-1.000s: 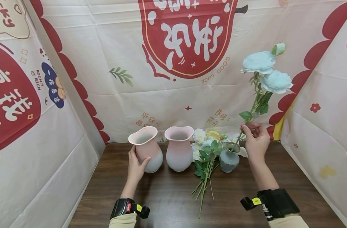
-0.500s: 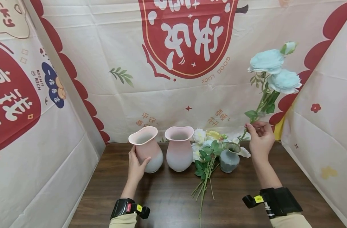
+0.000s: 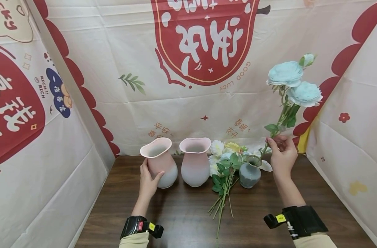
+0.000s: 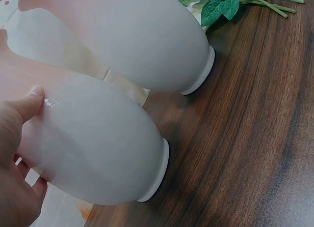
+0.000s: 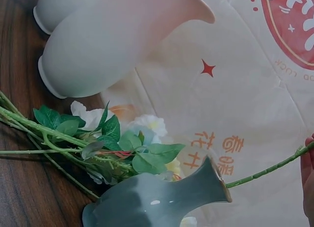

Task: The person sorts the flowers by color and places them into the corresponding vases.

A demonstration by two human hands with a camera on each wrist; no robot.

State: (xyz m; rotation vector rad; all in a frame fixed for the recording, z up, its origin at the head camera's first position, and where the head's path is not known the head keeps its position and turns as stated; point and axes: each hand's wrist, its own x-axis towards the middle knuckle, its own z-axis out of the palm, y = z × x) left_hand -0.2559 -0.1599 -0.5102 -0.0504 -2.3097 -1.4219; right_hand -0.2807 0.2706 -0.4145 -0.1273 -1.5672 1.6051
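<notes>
My left hand (image 3: 148, 181) holds a pink-and-grey vase (image 3: 166, 168) round its side, thumb across the front; the vase leans a little to the left. In the left wrist view, the thumb (image 4: 30, 103) presses the vase near a small white mark. Between thumb and fingers my right hand (image 3: 283, 156) pinches the green stem (image 5: 265, 173) of a pale blue artificial flower (image 3: 285, 73) with two blooms and a bud. The stem's lower end meets the mouth of a small blue-grey vase (image 3: 249, 175), which stands upright below and left of that hand.
A second pink-and-grey vase (image 3: 195, 168) stands upright between the held one and the flowers. Several artificial flowers lie in a bunch, their stems (image 3: 221, 203) pointing toward the front of the wooden table (image 3: 182, 217). A printed cloth (image 3: 129, 113) hangs behind and at both sides.
My right hand has shifted right with the flower, which rose slightly and then came down a little. The stem now slants more at the small vase's mouth. The left hand has not moved.
</notes>
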